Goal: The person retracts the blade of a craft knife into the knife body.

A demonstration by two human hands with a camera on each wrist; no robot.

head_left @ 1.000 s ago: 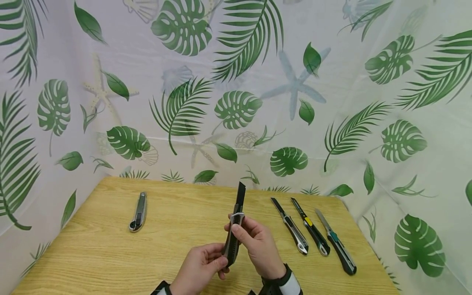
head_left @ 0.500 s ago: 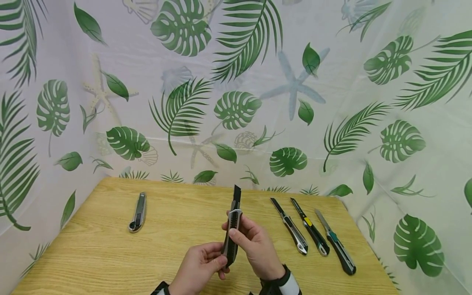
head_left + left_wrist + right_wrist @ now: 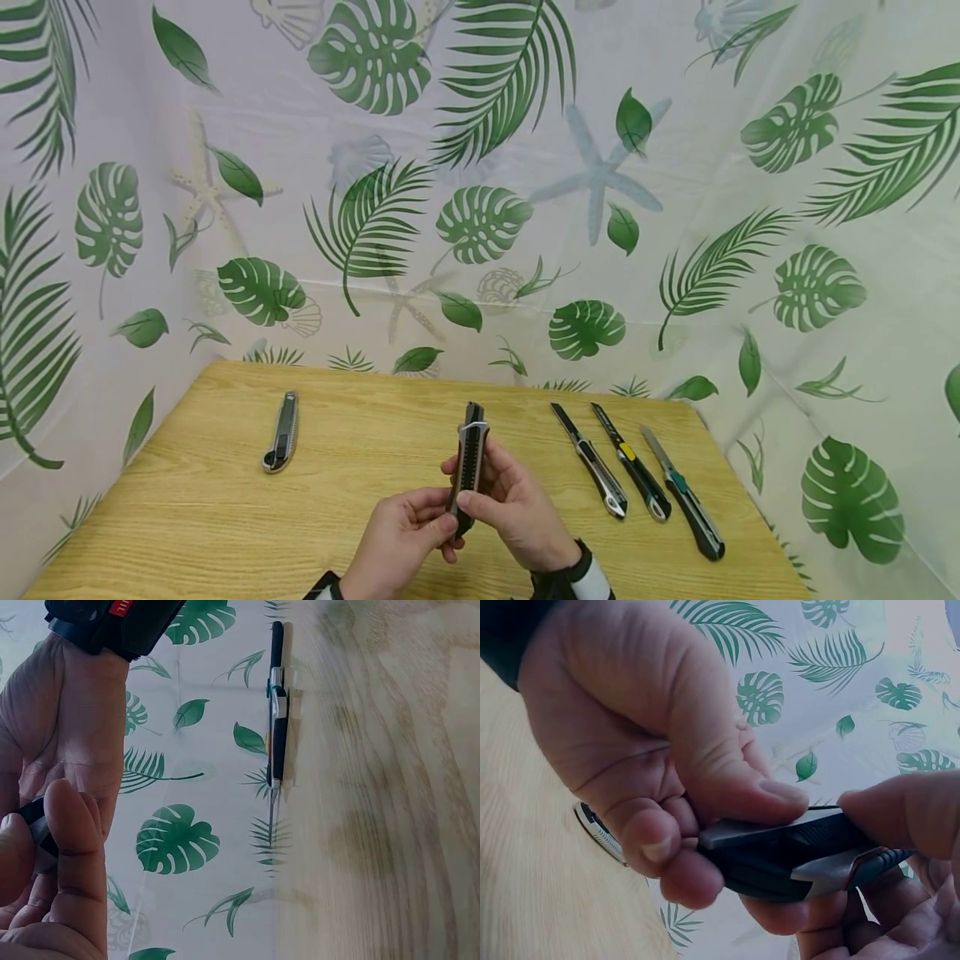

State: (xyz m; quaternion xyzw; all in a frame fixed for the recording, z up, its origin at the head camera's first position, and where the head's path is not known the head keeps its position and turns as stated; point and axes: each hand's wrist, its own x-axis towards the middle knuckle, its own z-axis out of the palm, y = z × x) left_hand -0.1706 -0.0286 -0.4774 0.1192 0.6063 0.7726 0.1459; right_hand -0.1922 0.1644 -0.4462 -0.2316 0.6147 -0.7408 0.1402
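A dark utility knife with a grey collar (image 3: pixel 470 458) stands nearly upright between my two hands in the head view. No blade shows beyond its tip. My left hand (image 3: pixel 401 533) pinches the lower end between thumb and fingers. Higher up, my right hand (image 3: pixel 528 517) grips the body, its thumb lying across the front. The right wrist view brings the butt of the utility knife (image 3: pixel 780 862) close, with the left thumb along its edge. In the left wrist view, fingers hide most of the utility knife (image 3: pixel 41 832).
On the wooden table (image 3: pixel 225 533), a grey snap-off knife (image 3: pixel 281 433) lies at the left. To the right lie a silver-and-black knife (image 3: pixel 588 458), one with a yellow slider (image 3: pixel 632 462) and one with a teal part (image 3: pixel 682 492), blades out. A leaf-print sheet (image 3: pixel 480 167) hangs behind.
The knife's blade has gone down into its body, from well extended to out of sight. My right thumb has slid down the body; both hands have kept hold of the knife.
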